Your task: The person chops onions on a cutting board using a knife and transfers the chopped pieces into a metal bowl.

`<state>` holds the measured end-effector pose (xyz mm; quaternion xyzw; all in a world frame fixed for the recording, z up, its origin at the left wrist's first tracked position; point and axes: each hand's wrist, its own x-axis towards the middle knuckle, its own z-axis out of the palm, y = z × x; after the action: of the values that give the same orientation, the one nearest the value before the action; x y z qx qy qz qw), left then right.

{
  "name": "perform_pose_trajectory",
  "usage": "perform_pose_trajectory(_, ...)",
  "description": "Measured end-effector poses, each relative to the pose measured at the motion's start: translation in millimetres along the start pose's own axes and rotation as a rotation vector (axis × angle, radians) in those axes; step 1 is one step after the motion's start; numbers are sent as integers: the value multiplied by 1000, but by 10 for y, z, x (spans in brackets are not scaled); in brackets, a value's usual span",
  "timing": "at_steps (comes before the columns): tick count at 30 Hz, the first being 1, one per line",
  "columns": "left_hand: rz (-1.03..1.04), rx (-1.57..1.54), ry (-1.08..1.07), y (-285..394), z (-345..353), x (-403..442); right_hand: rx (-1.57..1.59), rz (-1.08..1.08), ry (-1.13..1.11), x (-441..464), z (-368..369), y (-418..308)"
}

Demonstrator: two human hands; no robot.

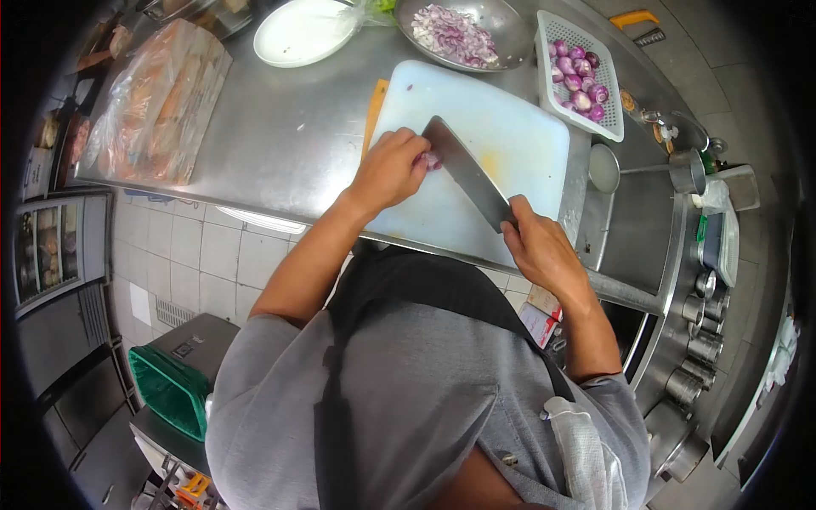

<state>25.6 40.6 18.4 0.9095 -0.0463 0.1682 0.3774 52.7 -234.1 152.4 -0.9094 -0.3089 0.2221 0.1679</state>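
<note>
My right hand (544, 246) is closed around the handle end of a cleaver (467, 174), whose broad blade slants across the white cutting board (527, 136). The fingers of my left hand (393, 172) are curled on a small purple onion piece (433, 161), close beside the blade near its far end. Part of that piece is hidden under my fingers. Yellow stains mark the board to the right of the blade, and a tiny purple scrap lies near its far left corner.
Beyond the board stands a metal bowl (512, 38) of chopped purple onion. A white basket (614, 119) of peeled onions is at the far right, a white plate (293, 38) at the back. A plastic-wrapped stack (157, 102) sits left; a sink (633, 212) lies right.
</note>
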Motion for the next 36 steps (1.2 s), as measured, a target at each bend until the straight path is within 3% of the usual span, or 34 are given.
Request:
perform_pose_trajectory(5,-10,2,31,39,37,1,19,-34,-92,58,-36,78)
perform_pose_trajectory(14,11,23,43,53,65,9,140,-93,-9,919,592,148)
perform_pose_trajectory(20,137,168,74,160,262,173,162,-31,20,620,433,583)
perform_pose_trajectory(27,13,145,107,100,238,99,23,-29,-27,78,273,809)
perform_pose_trajectory(36,-14,175,6,64,172,99,-129,-83,-107,93,-186,200)
